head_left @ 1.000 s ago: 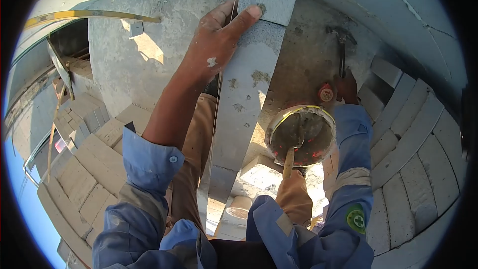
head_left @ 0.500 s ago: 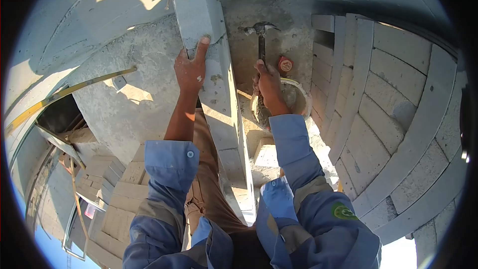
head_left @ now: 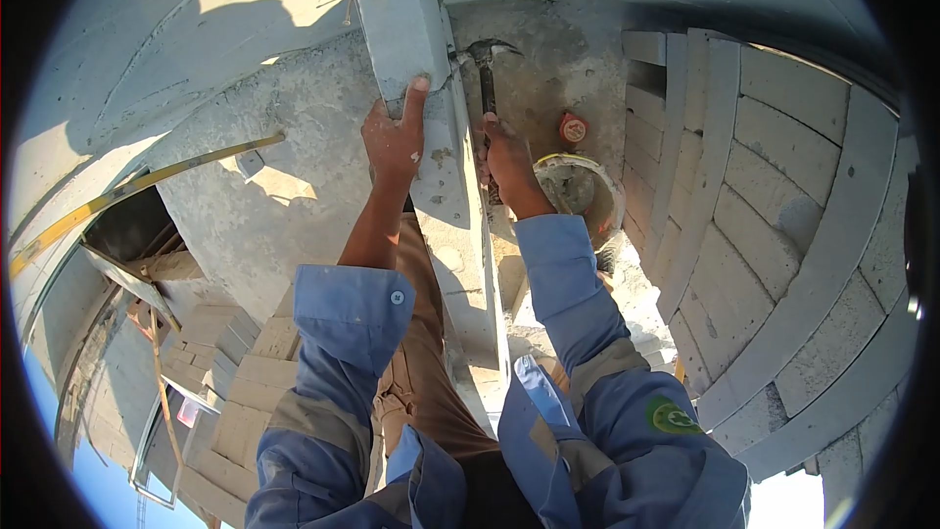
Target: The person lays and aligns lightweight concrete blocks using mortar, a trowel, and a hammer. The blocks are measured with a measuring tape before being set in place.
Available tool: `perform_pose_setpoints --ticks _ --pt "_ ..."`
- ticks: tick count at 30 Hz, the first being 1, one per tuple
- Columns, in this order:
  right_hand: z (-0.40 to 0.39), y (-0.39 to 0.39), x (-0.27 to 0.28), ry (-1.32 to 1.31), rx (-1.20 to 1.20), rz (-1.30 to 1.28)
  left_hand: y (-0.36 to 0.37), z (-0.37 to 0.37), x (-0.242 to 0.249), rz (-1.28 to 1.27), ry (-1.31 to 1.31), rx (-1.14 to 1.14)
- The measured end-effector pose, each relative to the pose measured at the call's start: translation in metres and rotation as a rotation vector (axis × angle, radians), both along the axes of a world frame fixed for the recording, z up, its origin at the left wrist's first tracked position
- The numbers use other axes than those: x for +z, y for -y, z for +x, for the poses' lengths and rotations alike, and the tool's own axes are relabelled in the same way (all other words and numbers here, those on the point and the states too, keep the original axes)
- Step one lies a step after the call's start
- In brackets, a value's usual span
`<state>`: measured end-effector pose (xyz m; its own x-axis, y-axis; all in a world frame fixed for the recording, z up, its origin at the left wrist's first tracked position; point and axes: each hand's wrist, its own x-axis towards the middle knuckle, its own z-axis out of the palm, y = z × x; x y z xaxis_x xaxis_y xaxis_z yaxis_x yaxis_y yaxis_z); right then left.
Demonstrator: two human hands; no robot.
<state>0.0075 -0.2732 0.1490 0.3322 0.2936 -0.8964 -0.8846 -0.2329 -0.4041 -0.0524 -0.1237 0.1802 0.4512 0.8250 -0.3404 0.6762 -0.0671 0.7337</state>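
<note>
A pale lightweight block (head_left: 401,29) lies at the far end of a low course of blocks (head_left: 452,225), close to the wall. My left hand (head_left: 395,137) grips its near end, thumb pressed on the top face and the other fingers down the left side. In my right hand (head_left: 507,162) is the dark handle of a claw hammer (head_left: 487,54), fingers wrapped round it. The hammer's head is right beside the block's right side. Below the right hand, a round bucket (head_left: 615,198) with grey residue inside stands on the floor.
A red tape measure (head_left: 573,127) lies on the floor beyond the bucket. Stacked blocks (head_left: 749,225) rise along the right, and more blocks (head_left: 250,397) are piled at lower left. A long yellow bar (head_left: 147,181) crosses the left side near an opening.
The hammer has moved left, its head now close to the block's right side. My left hand stays on the block; the whole view has shifted slightly.
</note>
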Motion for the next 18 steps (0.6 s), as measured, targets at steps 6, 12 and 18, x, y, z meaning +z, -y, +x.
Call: perform_pose_setpoints --ticks 6,12,18 --pt "0.009 -0.006 0.014 0.059 0.077 -0.033 0.002 -0.002 -0.002 0.007 -0.041 0.004" --pt "0.023 -0.022 0.011 0.052 0.029 -0.017 0.001 -0.002 -0.001 -0.025 -0.061 0.019" --pt "0.035 -0.037 0.011 0.081 0.100 -0.059 0.002 -0.003 -0.003 -0.027 0.019 0.049"
